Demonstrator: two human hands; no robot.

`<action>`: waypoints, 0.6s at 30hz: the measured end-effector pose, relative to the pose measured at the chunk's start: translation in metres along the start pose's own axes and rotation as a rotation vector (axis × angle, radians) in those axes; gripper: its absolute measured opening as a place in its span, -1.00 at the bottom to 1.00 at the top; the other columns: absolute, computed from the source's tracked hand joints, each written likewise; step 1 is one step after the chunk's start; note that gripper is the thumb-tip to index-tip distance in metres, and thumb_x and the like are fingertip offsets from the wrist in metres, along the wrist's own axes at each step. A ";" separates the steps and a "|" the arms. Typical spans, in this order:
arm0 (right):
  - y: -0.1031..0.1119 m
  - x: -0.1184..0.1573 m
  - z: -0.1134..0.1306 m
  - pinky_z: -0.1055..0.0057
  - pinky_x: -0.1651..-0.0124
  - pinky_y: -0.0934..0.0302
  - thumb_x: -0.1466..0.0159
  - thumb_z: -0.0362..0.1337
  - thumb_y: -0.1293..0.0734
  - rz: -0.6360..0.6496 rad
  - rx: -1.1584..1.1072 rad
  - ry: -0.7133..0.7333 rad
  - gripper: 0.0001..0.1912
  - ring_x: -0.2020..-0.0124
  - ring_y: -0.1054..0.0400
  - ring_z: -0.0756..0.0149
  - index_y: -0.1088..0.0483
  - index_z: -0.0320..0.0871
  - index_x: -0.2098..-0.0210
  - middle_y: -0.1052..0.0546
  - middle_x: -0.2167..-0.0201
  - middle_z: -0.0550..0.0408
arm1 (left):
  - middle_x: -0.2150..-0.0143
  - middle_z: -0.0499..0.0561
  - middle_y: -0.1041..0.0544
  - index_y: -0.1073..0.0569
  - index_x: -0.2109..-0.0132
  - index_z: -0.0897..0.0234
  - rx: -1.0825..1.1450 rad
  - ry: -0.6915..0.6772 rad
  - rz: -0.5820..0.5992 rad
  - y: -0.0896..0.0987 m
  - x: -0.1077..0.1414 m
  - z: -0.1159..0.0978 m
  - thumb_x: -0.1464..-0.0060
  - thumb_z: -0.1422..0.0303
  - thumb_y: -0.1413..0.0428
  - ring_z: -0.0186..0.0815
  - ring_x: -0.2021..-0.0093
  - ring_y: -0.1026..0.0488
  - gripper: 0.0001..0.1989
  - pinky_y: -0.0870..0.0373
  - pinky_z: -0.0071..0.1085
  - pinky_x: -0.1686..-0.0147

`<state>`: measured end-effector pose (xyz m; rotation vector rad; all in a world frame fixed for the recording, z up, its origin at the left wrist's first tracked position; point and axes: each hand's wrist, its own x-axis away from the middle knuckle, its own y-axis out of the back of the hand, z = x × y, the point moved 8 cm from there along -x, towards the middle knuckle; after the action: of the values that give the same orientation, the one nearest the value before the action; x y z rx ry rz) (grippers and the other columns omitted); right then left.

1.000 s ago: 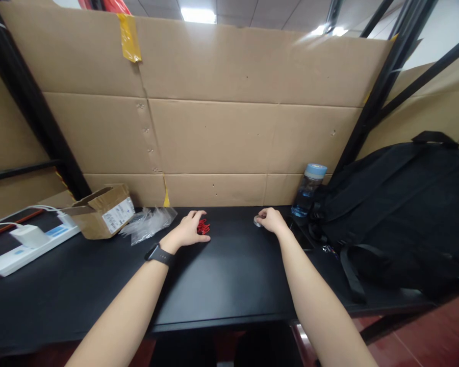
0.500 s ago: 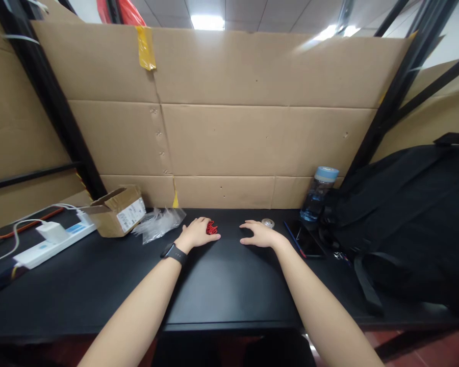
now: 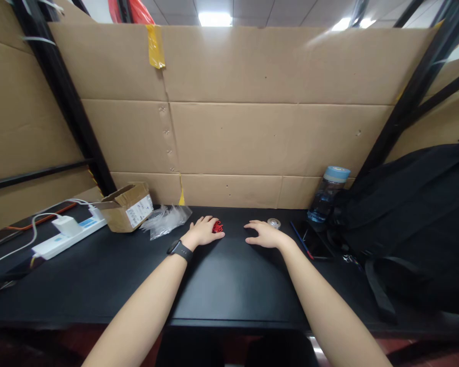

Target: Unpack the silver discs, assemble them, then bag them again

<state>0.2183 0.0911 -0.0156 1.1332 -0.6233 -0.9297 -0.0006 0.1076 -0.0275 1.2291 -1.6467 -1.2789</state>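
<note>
A small bundle of red cord lies on the black table. My left hand, with a dark watch on its wrist, is right beside the cord, fingers spread and thumb stretched out; it partly covers the cord. To the right, my right hand hovers or rests low over the table with fingers and thumb apart and nothing between them. Just behind it lies a roll of clear tape.
At the left are a white power strip, an open cardboard box and clear plastic bags. At the right stand a water bottle, a phone, a pen and a black backpack. A cardboard wall rises behind.
The whole view has shifted, so everything appears slightly farther right. My left hand covers a little more of the red cord.
</note>
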 end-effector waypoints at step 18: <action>-0.003 -0.001 -0.004 0.12 -0.36 -0.02 -0.21 -0.02 -0.42 -0.011 -0.008 -0.011 -0.34 -0.35 -0.16 -0.03 -0.37 -0.14 -0.24 -0.28 -0.33 -0.21 | -0.41 0.20 -0.20 -0.30 -0.30 0.04 0.043 -0.007 -0.010 -0.004 -0.002 0.003 -0.07 -0.17 -0.05 0.28 -0.38 -0.07 -0.27 -0.10 0.30 -0.18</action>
<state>0.2202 0.0934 -0.0196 1.1264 -0.6222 -0.9477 -0.0022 0.1098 -0.0320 1.2618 -1.6832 -1.2612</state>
